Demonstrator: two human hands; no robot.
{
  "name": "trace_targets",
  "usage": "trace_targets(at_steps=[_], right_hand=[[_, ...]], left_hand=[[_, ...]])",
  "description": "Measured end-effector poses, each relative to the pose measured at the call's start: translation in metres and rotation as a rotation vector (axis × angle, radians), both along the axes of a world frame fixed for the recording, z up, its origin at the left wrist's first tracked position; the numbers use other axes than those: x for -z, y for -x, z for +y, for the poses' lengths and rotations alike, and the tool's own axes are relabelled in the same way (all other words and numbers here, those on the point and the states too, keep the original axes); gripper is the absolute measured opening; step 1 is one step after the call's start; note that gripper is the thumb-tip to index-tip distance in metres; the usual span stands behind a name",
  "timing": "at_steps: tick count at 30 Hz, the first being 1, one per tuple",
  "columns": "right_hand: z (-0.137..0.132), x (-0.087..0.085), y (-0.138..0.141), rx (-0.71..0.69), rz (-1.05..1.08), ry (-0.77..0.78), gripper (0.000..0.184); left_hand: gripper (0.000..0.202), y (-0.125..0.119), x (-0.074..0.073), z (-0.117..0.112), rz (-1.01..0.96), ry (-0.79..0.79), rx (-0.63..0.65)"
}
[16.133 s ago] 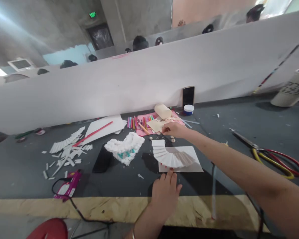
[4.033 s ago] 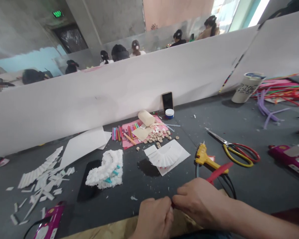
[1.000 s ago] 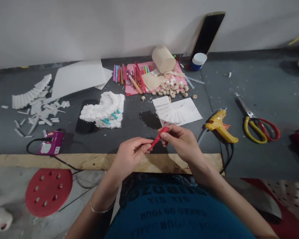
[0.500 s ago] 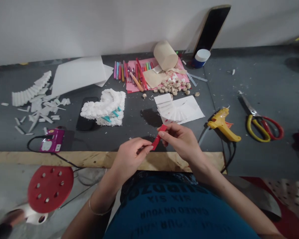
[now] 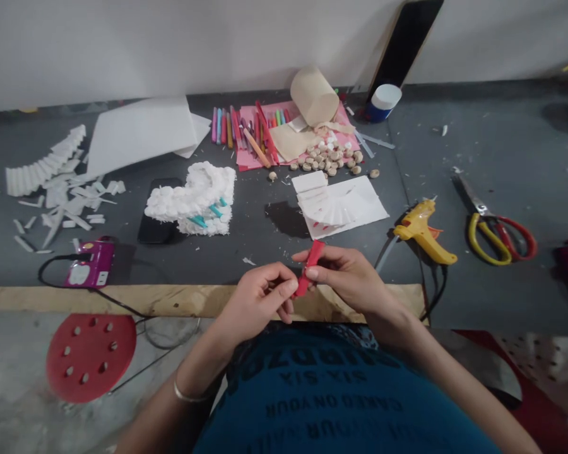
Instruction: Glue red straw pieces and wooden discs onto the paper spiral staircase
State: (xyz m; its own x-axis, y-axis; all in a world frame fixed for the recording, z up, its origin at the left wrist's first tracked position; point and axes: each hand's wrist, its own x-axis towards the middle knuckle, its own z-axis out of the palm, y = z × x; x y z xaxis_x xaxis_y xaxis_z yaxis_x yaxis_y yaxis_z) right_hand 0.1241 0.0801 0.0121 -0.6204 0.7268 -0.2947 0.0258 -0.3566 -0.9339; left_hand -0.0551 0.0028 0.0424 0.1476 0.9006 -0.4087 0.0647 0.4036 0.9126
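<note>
Between my two hands, near the table's front edge, is a narrow red strip (image 5: 315,253), perhaps paper. My right hand (image 5: 345,274) pinches it around the middle with thumb and fingers. My left hand (image 5: 265,293) pinches its lower end. Just beyond my hands lies a white card (image 5: 364,202) with a fan of folded white pieces on it. Farther left stands a bumpy white model (image 5: 192,195) with teal sticks in its side, next to a black phone (image 5: 156,217).
A yellow glue gun (image 5: 423,230) and scissors (image 5: 490,233) lie to the right. Behind are a tipped beige cup (image 5: 313,98), pistachio shells (image 5: 331,157), coloured rolled sticks (image 5: 222,129) and a blue-white jar (image 5: 383,103). White scraps (image 5: 69,202) and a purple box (image 5: 91,265) with a cable lie left.
The red strip has turned more upright and moved slightly down between my hands. My left fingers have shifted along its lower end. The camera view has moved a little.
</note>
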Motion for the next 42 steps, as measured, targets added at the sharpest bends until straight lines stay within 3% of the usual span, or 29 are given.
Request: trace_targets(at_steps=[3,5,11,16,22,26,29,32,38,40,42], right_hand=[[0.000,0.009,-0.001,-0.056,0.106,0.098,0.031],[0.001,0.012,-0.001,-0.075,0.124,0.138,0.032],[0.003,0.001,-0.001,-0.011,-0.069,0.033,0.032],[0.001,-0.001,-0.003,-0.021,-0.094,-0.015,0.035],[-0.008,0.014,-0.002,-0.043,0.118,0.180,0.037],[-0.009,0.008,0.003,0.042,0.077,0.142,0.030],[-0.008,0.005,0.003,0.057,0.015,0.153,0.024],[-0.011,0.012,0.002,0.026,0.092,0.224,0.027],[-0.019,0.020,0.000,-0.014,0.350,0.369,0.036],[-0.018,0.018,-0.003,0.000,0.315,0.336,0.033],[-0.017,0.016,-0.005,0.008,0.221,0.290,0.028]], left_hand=[[0.026,0.000,0.006,0.001,-0.232,0.091,-0.003],[0.028,-0.002,0.007,0.001,-0.249,0.093,-0.012],[0.027,-0.005,0.003,0.000,0.025,-0.043,-0.032],[0.023,-0.003,0.003,0.000,0.282,-0.229,0.091],[0.026,-0.006,0.013,-0.006,0.002,-0.175,0.141],[0.024,-0.007,0.017,-0.006,0.307,-0.400,0.077],[0.022,-0.007,0.017,-0.005,0.452,-0.470,0.088],[0.023,-0.009,0.018,-0.007,0.338,-0.469,0.077],[0.029,-0.017,0.028,-0.018,-0.304,-0.196,-0.045],[0.030,-0.017,0.027,-0.020,-0.289,-0.158,-0.061],[0.033,-0.015,0.025,-0.017,-0.118,-0.143,-0.046]])
